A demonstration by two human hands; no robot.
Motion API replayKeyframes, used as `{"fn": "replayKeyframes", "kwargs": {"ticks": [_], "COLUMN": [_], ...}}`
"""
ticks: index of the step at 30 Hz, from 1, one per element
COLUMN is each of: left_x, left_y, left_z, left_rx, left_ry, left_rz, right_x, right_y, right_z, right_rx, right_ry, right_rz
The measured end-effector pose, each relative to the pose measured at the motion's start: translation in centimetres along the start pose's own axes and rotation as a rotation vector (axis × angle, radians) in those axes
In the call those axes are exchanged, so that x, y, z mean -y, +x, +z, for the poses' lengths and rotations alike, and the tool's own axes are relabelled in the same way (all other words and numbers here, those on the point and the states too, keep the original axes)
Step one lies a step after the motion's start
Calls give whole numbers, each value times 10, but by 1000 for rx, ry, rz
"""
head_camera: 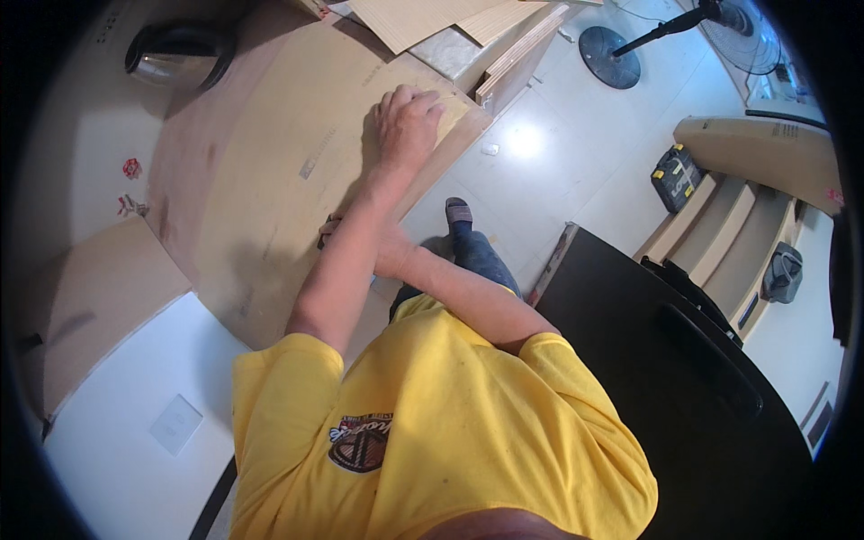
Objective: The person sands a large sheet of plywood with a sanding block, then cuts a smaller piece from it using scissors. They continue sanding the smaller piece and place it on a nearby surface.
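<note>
My left hand [408,128] lies with bent fingers on a large tan wooden board [270,169], near its right edge. A yellowish patch or thin piece [453,116] shows beside and under the fingertips; whether they grip it cannot be told. My right arm crosses beneath the left forearm. Partly hidden behind that forearm, my right hand [393,253] is at the board's near edge, its fingertips closed around a small dark object [322,239] whose kind cannot be made out. Faint printing marks the board's face.
Wood-grain panels [412,20] lie at the board's far end. A pedestal fan [611,57] and a black-and-yellow tool case [677,177] stand on the tiled floor. To the right are a black panel [641,351] and a shelf unit [719,236]; a white panel [135,405] is at left.
</note>
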State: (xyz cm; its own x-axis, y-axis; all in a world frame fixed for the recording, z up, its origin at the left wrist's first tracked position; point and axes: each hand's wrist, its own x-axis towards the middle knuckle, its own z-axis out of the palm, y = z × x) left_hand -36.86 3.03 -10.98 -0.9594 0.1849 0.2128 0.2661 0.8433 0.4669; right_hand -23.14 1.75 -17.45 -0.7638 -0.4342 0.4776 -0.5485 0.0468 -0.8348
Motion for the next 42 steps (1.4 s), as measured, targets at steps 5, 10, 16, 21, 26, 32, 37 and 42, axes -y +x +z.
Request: {"fn": "replayKeyframes", "kwargs": {"ticks": [5,10,16,21,26,32,37,42], "left_x": [4,-5,-6,-7,-5,7,20,31], "left_y": [-3,-1,6,13,15,16,32,40], "left_z": [13,22,20,23,24,11,6,6], "left_rx": [29,-112,-33,36,86,85,176,195], "left_ry": [62,50,94,179,226,3,93,78], "left_rz": [57,-27,28,53,115,16,250,355], "right_x": [-6,-6,-4,-5,-11,-5,11,19], "right_y": [-2,3,-2,-4,-9,-9,6,16], "right_z": [6,10,7,9,19,11,-13,-30], "right_rx": [23,135,51,103,174,153,289,253], "right_ry": [94,367,22,123,59,-2,-423,-367], "right_rz": [72,231,94,147,108,97,-38,-57]}}
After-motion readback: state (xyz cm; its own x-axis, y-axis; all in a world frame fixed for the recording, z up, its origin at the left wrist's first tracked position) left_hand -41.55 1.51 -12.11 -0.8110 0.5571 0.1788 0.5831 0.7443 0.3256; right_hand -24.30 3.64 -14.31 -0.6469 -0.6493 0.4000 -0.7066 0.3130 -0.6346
